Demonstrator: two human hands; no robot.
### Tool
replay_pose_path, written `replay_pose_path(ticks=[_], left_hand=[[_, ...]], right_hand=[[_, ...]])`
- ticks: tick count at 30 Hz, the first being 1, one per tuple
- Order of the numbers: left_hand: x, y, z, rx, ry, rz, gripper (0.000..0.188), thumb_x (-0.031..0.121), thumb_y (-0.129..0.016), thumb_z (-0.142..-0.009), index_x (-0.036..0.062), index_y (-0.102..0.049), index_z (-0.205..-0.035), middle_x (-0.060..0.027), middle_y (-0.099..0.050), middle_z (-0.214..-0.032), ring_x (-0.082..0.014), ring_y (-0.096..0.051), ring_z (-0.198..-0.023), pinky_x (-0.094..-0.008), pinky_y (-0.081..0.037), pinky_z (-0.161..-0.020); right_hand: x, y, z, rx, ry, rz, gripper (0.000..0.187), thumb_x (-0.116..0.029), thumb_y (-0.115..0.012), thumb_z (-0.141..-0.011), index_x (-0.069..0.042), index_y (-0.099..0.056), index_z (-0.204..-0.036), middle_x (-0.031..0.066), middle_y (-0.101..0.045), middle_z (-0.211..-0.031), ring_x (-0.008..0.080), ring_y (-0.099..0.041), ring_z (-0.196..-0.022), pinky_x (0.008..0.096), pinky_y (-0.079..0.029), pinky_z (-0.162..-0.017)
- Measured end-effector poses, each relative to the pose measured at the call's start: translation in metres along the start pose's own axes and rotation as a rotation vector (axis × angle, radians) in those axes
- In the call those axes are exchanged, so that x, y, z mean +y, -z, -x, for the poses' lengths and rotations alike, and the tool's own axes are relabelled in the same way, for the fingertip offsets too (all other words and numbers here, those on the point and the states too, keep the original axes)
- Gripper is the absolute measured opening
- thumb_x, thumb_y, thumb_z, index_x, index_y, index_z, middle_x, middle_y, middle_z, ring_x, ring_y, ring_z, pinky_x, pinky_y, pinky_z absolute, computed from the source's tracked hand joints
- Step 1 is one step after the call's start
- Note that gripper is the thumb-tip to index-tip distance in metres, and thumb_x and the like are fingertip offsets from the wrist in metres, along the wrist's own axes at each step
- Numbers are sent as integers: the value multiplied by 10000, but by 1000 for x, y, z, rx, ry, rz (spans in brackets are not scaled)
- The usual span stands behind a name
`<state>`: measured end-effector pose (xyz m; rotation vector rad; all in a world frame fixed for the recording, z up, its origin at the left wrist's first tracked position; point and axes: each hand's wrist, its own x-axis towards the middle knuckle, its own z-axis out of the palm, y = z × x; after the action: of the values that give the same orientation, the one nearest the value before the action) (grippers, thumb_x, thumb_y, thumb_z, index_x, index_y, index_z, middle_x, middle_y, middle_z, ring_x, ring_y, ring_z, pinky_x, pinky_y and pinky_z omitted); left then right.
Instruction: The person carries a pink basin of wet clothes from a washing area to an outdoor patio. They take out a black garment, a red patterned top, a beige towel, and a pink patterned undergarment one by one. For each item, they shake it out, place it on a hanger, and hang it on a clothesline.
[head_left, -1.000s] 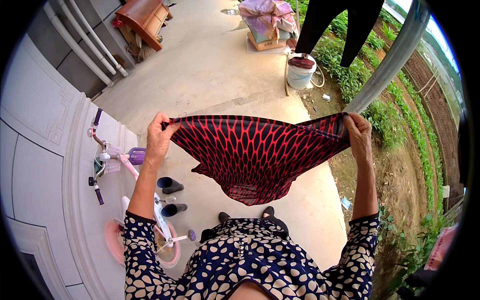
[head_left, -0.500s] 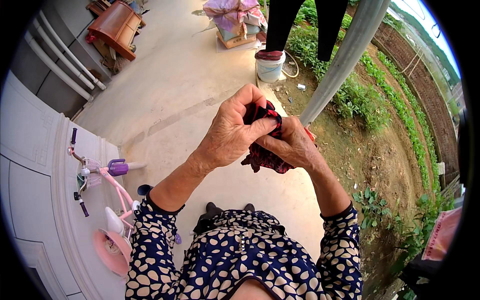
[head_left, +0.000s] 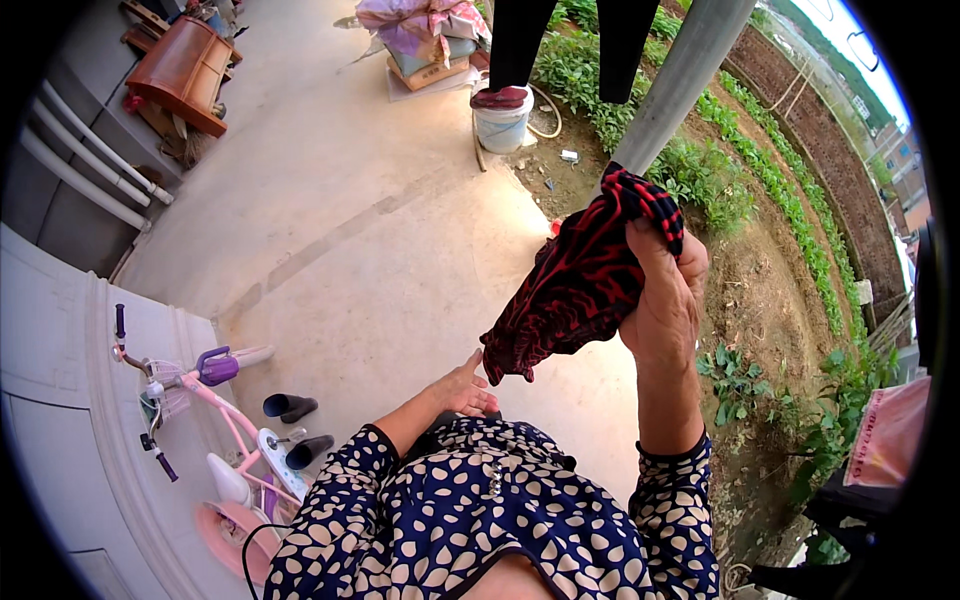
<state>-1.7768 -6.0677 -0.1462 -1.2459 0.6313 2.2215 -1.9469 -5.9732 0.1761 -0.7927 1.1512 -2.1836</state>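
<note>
Pink bicycle [head_left: 228, 408]: well to the left of both hands, beside the pale wall [head_left: 50, 340].
Dark boots [head_left: 290, 408]: a pair, between the bicycle and the left hand.
Left hand [head_left: 462, 390]: fingers loosely spread, nothing grasped, at the cloth's lower end; whether it touches, I cannot tell.
White bucket [head_left: 502, 130]: on the ground, farther out than both hands.
Red-and-black cloth [head_left: 575, 285]: hanging bunched and slanted from the right hand down toward the left.
Right hand [head_left: 668, 290]: raised, grasping the cloth's upper end between thumb and fingers.
Grey pole [head_left: 685, 85]: beyond the right hand.
</note>
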Motion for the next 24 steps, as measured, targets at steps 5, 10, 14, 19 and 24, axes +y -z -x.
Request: replay_pose_path(ticks=[5,10,14,19,24], left_hand=[[37,-17,18,-701,-162,83,1064,864,-221,-667,53,-332,-1347,-203,-501,-1233,-381,-515,-1096,-508,-434,-887],[102,-46,34,-524,-686,487,401,394,-557,-850,59,-574,-1069,-143,-617,-1054,-291,-593,-983,-475,-461,-887],[133,-52,85,-723,-596,482,206,109,-571,-840,59,-585,-1039,-90,-648,-959,-245,-638,-846,-414,-526,-803],[112,-94,147,-589,-846,108,267,-23,-568,-827,89,-601,-1067,-32,-645,-972,-152,-630,-873,-328,-541,-792],[92,-80,167,-516,-1056,-187,251,-27,-591,-822,64,-618,-1055,-37,-641,-1014,-119,-606,-896,-294,-511,-808]], right_hand=[[-36,-5,36,-1,289,-101,342,-54,-462,-857,100,-492,-1161,200,-564,-1114,228,-579,-947,325,-471,-830],[-33,50,82,-133,665,459,223,11,-510,-683,67,-532,-897,141,-560,-796,202,-524,-653,286,-430,-610],[-4,50,109,147,198,572,188,43,-533,-643,45,-593,-821,94,-562,-604,133,-491,-507,259,-402,-509],[88,83,156,346,-485,982,133,-128,-579,-795,-12,-589,-859,108,-573,-678,164,-525,-589,338,-425,-529],[101,36,133,249,-231,1491,319,-201,-669,-758,-38,-565,-1013,146,-554,-978,280,-584,-778,370,-472,-627]])
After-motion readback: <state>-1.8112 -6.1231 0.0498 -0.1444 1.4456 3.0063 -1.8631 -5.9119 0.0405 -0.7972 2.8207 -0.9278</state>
